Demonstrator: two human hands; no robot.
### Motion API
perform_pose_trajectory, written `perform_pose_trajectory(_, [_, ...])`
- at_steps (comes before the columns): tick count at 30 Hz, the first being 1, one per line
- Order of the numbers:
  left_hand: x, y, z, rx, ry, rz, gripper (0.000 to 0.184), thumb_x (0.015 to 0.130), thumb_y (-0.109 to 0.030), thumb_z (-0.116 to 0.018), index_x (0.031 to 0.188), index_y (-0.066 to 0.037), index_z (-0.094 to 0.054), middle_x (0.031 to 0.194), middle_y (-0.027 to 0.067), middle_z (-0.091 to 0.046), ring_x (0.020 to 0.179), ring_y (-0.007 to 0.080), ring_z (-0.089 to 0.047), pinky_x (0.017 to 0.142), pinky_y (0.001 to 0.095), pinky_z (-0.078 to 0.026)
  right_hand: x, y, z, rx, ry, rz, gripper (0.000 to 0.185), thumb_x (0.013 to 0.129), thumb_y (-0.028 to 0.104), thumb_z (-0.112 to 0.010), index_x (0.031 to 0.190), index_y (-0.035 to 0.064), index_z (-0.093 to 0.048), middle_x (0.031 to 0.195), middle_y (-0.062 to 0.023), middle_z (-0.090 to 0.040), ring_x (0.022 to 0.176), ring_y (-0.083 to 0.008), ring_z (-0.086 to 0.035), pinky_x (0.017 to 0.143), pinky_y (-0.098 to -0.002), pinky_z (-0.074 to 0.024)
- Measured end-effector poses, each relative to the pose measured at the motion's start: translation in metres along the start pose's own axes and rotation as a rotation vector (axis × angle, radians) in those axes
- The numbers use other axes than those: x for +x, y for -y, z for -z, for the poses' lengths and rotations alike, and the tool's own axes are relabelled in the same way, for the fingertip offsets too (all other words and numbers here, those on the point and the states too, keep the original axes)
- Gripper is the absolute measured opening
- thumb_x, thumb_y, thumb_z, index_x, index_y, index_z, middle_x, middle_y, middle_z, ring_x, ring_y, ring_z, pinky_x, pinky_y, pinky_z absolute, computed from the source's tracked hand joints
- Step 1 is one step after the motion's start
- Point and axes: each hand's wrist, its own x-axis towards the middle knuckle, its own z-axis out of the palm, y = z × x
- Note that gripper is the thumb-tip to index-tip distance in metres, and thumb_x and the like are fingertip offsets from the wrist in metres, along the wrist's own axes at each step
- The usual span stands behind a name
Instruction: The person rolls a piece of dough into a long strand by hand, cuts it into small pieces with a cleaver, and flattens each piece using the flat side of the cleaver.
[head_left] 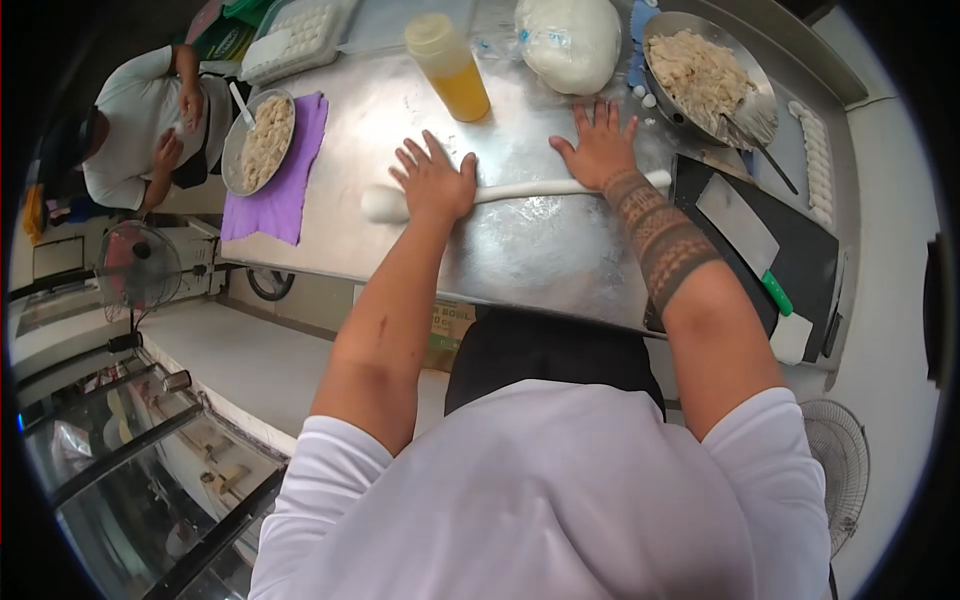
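Open and flat, fingers spread, the left hand (435, 185) and right hand (604, 145) lie palm down over a dough rope (538, 188) on the steel table (345, 215), gripping nothing. The rope runs crosswise under both, its thick end left of the left hand; the flat palms probably spread pressure along it. A bottle (463, 92) of yellow liquid stands just beyond, seemingly for easy reach. Purple cloth (268, 222) lies under the left-side bowl (230, 165), perhaps against sliding. On the black board (735, 240), the cleaver (738, 220) has its green handle toward the person, likely handy. Below the table, a carton (450, 335) reads "BOWL" and "CC"; its remaining print is unclear.
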Motion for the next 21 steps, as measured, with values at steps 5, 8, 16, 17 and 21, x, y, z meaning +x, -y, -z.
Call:
perform_pose_trajectory(5, [-0.044, 0.017, -0.031, -0.047, -0.131, -0.333, 0.082, 0.101, -0.042, -0.053, 0.163, 0.006, -0.03, 0.169, 0.0316, -0.029, 0.161, 0.0484, -0.015, 0.131, 0.058, -0.01, -0.04, 0.1, -0.018, 0.432, 0.062, 0.396, 0.09, 0.103, 0.059, -0.049, 0.167, -0.0003, -0.027, 0.17, -0.0309, -0.027, 0.161, -0.0428, -0.022, 0.127, -0.0678, -0.0129])
perform_pose_trajectory(8, [-0.113, 0.04, -0.03, -0.085, -0.183, -0.46, 0.083, 0.098, -0.042, -0.057, 0.164, 0.002, -0.032, 0.17, 0.0296, -0.029, 0.162, 0.0456, -0.017, 0.13, 0.0619, -0.009, -0.126, 0.134, -0.028, 0.698, 0.06, 0.598, 0.09, 0.101, 0.055, -0.053, 0.165, -0.0021, -0.027, 0.17, -0.0296, -0.029, 0.16, -0.0431, -0.024, 0.127, -0.0671, -0.0141])
perform_pose_trajectory(16, [-0.116, 0.099, 0.05, 0.186, -0.035, -0.37, 0.087, 0.091, -0.041, -0.073, 0.164, -0.009, -0.038, 0.17, 0.0185, -0.037, 0.161, 0.0405, -0.023, 0.126, 0.0722, -0.01, -0.066, 0.137, -0.008, 0.166, -0.01, 0.471, 0.091, 0.104, 0.068, -0.042, 0.167, 0.0045, -0.028, 0.174, -0.0221, -0.026, 0.162, -0.0396, -0.02, 0.129, -0.0639, -0.011])
perform_pose_trajectory(17, [-0.102, 0.102, 0.057, 0.23, -0.022, -0.343, 0.086, 0.09, -0.04, -0.074, 0.164, -0.01, -0.04, 0.169, 0.0186, -0.039, 0.161, 0.0403, -0.024, 0.126, 0.0725, -0.01, -0.047, 0.142, -0.004, 0.191, -0.028, 0.411, 0.09, 0.105, 0.069, -0.041, 0.168, 0.0057, -0.027, 0.174, -0.023, -0.025, 0.163, -0.039, -0.018, 0.13, -0.0631, -0.0093])
perform_pose_trajectory(21, [-0.071, 0.115, 0.064, -0.079, 0.206, -0.152, 0.078, 0.084, -0.025, -0.083, 0.154, -0.011, -0.053, 0.143, 0.0158, -0.059, 0.135, 0.0384, -0.053, 0.115, 0.0509, -0.045, -0.045, 0.143, -0.01, 0.136, -0.071, 0.361, 0.093, 0.106, 0.069, -0.038, 0.166, -0.001, -0.027, 0.173, -0.0255, -0.024, 0.163, -0.0389, -0.016, 0.13, -0.0634, -0.0082])
